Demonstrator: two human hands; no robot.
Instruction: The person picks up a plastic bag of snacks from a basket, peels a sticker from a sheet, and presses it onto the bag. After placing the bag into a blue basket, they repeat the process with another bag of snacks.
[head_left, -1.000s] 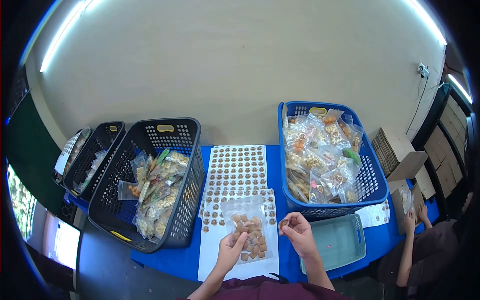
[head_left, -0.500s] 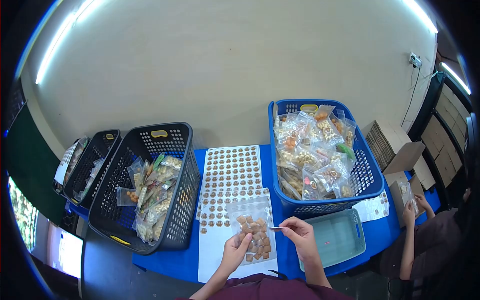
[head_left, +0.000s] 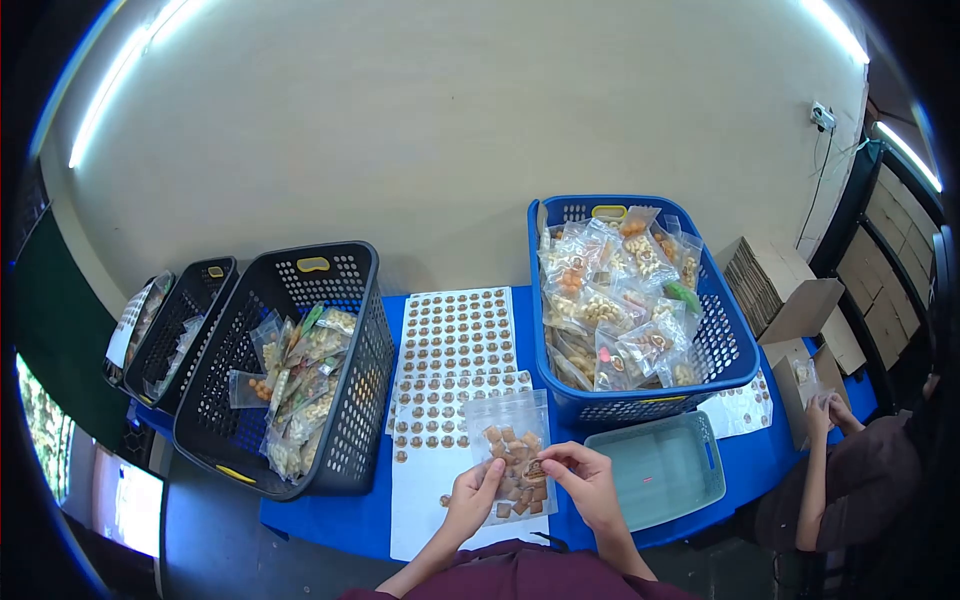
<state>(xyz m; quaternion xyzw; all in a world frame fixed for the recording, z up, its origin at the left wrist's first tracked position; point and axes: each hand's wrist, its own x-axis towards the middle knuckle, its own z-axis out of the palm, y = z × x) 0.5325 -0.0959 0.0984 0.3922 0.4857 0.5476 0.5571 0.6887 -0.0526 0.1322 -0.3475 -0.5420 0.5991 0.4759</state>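
A clear zip bag (head_left: 507, 412) of brown pillow-shaped snacks is gripped along its left side by my left hand (head_left: 466, 508), thumb on the front. At the bag's right side, my right hand (head_left: 588, 487) pinches a small round brown sticker (head_left: 535, 469) between thumb and fingertips. The sticker overlaps the front of the bag, partly hidden by the fingers. Under the bag lie white sheets of matching round stickers (head_left: 457, 335); the nearer sheet has a bare lower part (head_left: 420, 510).
A black basket (head_left: 350, 400) of snack packets stands left, smaller black baskets (head_left: 190, 345) beyond. To the right are a blue basket (head_left: 650, 408) heaped with packets and a pale green tray (head_left: 660, 475). Another person's hands (head_left: 828, 412) work at a cardboard box (head_left: 793, 400) far right.
My right hand has moved slightly left and brought the sticker from beside the bag over its front. The camera view has shifted a little. The other person's hands have come closer together.
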